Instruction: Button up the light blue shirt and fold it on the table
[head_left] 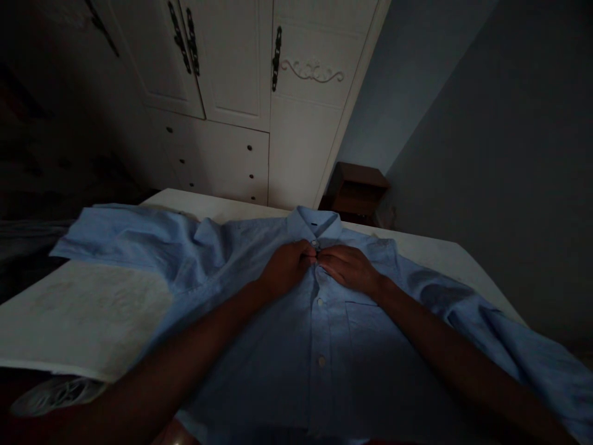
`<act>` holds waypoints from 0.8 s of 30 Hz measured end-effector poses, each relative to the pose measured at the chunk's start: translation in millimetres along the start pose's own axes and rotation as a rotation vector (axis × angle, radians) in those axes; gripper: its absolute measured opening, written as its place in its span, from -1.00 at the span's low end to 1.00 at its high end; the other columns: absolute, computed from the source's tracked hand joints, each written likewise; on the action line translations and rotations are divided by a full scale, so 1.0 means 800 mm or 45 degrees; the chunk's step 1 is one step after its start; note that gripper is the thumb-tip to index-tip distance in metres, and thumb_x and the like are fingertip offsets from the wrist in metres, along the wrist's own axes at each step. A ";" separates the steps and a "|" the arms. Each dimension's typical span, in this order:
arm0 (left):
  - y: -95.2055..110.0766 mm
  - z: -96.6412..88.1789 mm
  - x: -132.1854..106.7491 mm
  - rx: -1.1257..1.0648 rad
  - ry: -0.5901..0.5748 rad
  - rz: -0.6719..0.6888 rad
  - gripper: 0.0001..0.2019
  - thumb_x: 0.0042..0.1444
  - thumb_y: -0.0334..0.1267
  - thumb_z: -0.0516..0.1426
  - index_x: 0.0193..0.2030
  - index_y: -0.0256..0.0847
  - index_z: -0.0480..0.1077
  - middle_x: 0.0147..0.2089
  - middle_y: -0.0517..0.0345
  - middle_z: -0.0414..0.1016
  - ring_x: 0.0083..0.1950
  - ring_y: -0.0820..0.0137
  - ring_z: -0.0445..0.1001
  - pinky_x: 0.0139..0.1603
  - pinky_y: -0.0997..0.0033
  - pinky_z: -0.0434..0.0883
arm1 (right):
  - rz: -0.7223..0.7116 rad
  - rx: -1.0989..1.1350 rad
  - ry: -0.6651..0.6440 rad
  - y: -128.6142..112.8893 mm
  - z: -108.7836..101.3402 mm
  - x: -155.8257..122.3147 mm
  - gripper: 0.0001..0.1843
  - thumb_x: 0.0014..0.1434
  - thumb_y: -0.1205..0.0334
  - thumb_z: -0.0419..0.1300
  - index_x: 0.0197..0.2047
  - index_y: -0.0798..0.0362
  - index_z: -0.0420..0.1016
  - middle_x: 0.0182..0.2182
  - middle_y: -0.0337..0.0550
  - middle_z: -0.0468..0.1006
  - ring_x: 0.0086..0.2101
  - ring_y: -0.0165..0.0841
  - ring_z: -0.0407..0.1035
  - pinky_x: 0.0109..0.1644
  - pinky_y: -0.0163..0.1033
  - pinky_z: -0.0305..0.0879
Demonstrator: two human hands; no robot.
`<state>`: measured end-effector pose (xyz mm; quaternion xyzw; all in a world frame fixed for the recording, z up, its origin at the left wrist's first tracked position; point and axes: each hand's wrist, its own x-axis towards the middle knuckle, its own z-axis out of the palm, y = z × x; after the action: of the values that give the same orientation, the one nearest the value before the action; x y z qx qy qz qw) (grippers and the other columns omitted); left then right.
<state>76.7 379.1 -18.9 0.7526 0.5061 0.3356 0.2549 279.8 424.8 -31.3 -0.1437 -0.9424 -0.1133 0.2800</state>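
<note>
Two-handed work at the front of a blue shirt (278,334), which lies face up across the middle of a white worktop (92,309), its collar (300,225) toward the far edge and its sleeves spread to either side. The left hand (288,264) and the right hand (348,266) meet just below the collar, each appearing to pinch the cloth of the placket (320,334) between thumb and fingers; the fingertips partly hide what is held there. Good practice, as judged from this pose: one hand steadies the edge of the buttonhole while the other tilts the button edgewise through the slit, the two layers being kept level and the cloth slack, so that neither thread nor hole is strained. The dim light favours working by touch. Materials: the shirt cloth looks thin, matt and soft, lying nearly flat over the body but rucked into loose folds along the sleeves. The collar stands in a stiffer, pointed form. Small, round, pale buttons (320,302) line the straight placket, beside a squared patch pocket (365,318). The worktop appears smooth and hard, with faint mottling.
</note>
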 end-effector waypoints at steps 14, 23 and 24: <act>-0.009 0.006 0.003 -0.250 0.057 -0.123 -0.83 0.03 -0.45 0.15 -0.21 -0.21 0.43 -0.21 0.15 0.58 -0.15 0.38 0.56 -0.04 0.38 0.48 | 0.084 0.051 -0.122 0.003 0.003 0.000 -0.71 0.39 0.25 -0.03 -0.09 0.05 0.52 -0.18 -0.08 0.63 -0.20 -0.30 0.53 -0.14 -0.20 0.49; -0.002 0.008 0.002 -0.061 0.021 -0.112 -0.73 0.04 -0.49 0.18 -0.10 -0.19 0.41 -0.19 0.16 0.58 -0.14 0.38 0.55 0.00 0.35 0.46 | 0.043 0.038 -0.159 0.005 0.001 0.000 -0.70 0.40 0.24 -0.05 -0.16 0.05 0.51 -0.20 -0.08 0.62 -0.21 -0.33 0.50 -0.11 -0.22 0.47; -0.001 0.008 0.001 -0.028 0.013 -0.093 -0.72 0.05 -0.49 0.18 -0.08 -0.19 0.41 -0.18 0.16 0.58 -0.12 0.37 0.55 0.02 0.33 0.45 | 0.041 0.038 -0.153 0.005 0.000 0.000 -0.70 0.40 0.23 -0.05 -0.16 0.05 0.51 -0.20 -0.08 0.62 -0.22 -0.32 0.50 -0.12 -0.21 0.47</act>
<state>81.5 379.9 -23.3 0.7290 0.5308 0.3355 0.2724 281.2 428.6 -31.2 -0.1610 -0.9567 -0.0858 0.2269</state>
